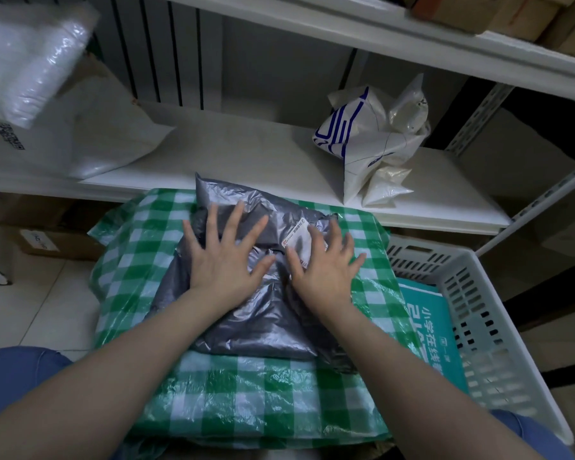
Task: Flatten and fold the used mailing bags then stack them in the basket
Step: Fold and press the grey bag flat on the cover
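Grey mailing bag [246, 293], laid on green checked sheet [246, 386] left of basket [498, 327], was pressed flat under left hand [224, 257] and right hand [322, 267], fingers spread, apparently to expel air before folding.

A storeroom or parcel back room, by the look of it — white shelf boards [263, 151] on slotted metal uprights [478, 117] fill the far side. Cardboard boxes [528, 14] sit on the top shelf at far right, and another box [57, 240] sits on the tiled floor [30, 310] under the left end. Used plastic mailers [90, 144] lie on the middle shelf — a slotted white basket [498, 293] stands near right.
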`<act>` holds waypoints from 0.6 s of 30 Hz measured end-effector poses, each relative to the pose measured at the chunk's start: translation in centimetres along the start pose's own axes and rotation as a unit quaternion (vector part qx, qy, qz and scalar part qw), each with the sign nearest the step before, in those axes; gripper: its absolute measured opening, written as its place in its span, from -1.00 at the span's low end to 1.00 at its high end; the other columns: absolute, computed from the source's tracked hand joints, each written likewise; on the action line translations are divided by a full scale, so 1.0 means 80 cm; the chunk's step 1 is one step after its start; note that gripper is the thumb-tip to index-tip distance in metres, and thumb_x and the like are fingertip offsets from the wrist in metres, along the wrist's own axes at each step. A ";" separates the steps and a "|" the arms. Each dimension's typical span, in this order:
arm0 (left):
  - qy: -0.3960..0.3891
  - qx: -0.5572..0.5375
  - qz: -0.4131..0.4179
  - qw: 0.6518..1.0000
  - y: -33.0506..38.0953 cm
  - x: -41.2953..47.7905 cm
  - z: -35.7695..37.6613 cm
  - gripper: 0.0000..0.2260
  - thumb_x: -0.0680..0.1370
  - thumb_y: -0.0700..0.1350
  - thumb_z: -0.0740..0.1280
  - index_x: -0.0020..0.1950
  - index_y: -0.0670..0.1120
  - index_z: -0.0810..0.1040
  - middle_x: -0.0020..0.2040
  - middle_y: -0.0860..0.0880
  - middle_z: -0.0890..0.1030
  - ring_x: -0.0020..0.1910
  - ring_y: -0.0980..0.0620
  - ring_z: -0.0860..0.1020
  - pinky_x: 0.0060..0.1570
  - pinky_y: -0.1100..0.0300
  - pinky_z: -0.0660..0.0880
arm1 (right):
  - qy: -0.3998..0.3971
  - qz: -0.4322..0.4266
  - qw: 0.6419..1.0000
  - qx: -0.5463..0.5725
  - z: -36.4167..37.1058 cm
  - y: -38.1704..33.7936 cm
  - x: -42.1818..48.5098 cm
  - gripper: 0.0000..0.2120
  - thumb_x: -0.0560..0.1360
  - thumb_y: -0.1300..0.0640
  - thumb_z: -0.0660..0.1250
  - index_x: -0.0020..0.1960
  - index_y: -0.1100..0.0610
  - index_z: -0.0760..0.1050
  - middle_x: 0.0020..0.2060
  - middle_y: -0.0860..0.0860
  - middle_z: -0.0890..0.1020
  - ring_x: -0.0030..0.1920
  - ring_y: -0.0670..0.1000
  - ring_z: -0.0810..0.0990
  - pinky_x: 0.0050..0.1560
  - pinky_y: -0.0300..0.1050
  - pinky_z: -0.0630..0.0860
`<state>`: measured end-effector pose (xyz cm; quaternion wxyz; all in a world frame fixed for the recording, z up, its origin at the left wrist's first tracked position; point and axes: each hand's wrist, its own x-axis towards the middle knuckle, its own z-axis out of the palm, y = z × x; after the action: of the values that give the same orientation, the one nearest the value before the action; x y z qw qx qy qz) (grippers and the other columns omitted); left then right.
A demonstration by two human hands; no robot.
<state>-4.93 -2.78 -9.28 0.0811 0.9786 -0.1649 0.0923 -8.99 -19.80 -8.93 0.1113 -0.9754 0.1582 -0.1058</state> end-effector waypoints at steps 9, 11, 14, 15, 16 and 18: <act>-0.073 -0.029 -0.052 0.996 0.003 0.037 0.041 -0.43 0.49 0.47 -0.25 0.49 0.42 -0.22 0.57 0.09 -0.33 0.52 -0.25 -0.36 0.30 -0.51 -0.28 | -0.114 0.013 0.993 -0.042 0.048 -0.012 0.034 -0.37 0.52 -0.42 -0.19 0.54 -0.29 -0.15 0.58 -0.03 -0.23 0.51 0.30 -0.35 0.26 0.60 -0.32; -0.074 -0.031 -0.058 0.995 0.002 0.037 0.047 -0.43 0.49 0.47 -0.25 0.50 0.42 -0.19 0.59 0.09 -0.29 0.52 -0.24 -0.34 0.30 -0.52 -0.31 | -0.116 0.012 0.992 -0.050 0.051 -0.011 0.036 -0.38 0.53 -0.40 -0.19 0.54 -0.28 -0.17 0.58 -0.03 -0.23 0.52 0.30 -0.34 0.26 0.60 -0.32; -0.078 -0.021 -0.061 0.995 0.004 0.037 0.052 -0.43 0.49 0.46 -0.27 0.50 0.41 -0.18 0.60 0.08 -0.24 0.53 -0.24 -0.32 0.31 -0.51 -0.30 | -0.110 0.013 0.992 -0.055 0.053 -0.010 0.034 -0.40 0.54 -0.39 -0.20 0.54 -0.28 -0.19 0.58 -0.02 -0.23 0.52 0.30 -0.33 0.27 0.60 -0.30; -0.080 -0.018 -0.062 0.995 0.004 0.038 0.052 -0.43 0.49 0.46 -0.28 0.50 0.41 -0.18 0.60 0.07 -0.23 0.53 -0.24 -0.31 0.31 -0.50 -0.29 | -0.111 0.012 0.992 -0.057 0.053 -0.010 0.034 -0.39 0.54 -0.39 -0.21 0.54 -0.28 -0.20 0.58 -0.02 -0.23 0.52 0.30 -0.33 0.27 0.60 -0.29; -0.083 -0.015 -0.062 0.995 0.005 0.038 0.051 -0.44 0.50 0.45 -0.28 0.50 0.41 -0.18 0.60 0.07 -0.22 0.54 -0.24 -0.30 0.32 -0.50 -0.28 | -0.112 0.011 0.992 -0.058 0.053 -0.010 0.034 -0.39 0.54 -0.39 -0.22 0.54 -0.29 -0.20 0.58 -0.02 -0.24 0.52 0.30 -0.33 0.27 0.60 -0.29; -0.087 -0.010 -0.061 0.994 0.005 0.038 0.050 -0.45 0.52 0.43 -0.27 0.51 0.40 -0.17 0.61 0.06 -0.20 0.54 -0.24 -0.28 0.32 -0.49 -0.30 | -0.120 0.011 0.991 -0.058 0.052 -0.011 0.035 -0.39 0.53 -0.40 -0.23 0.54 -0.28 -0.19 0.58 -0.01 -0.23 0.52 0.31 -0.34 0.27 0.60 -0.29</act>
<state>-1.66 -4.88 -12.47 0.0816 0.9903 -0.1123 0.0001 -5.12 -19.17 -12.21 0.0736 -0.9840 0.1607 0.0230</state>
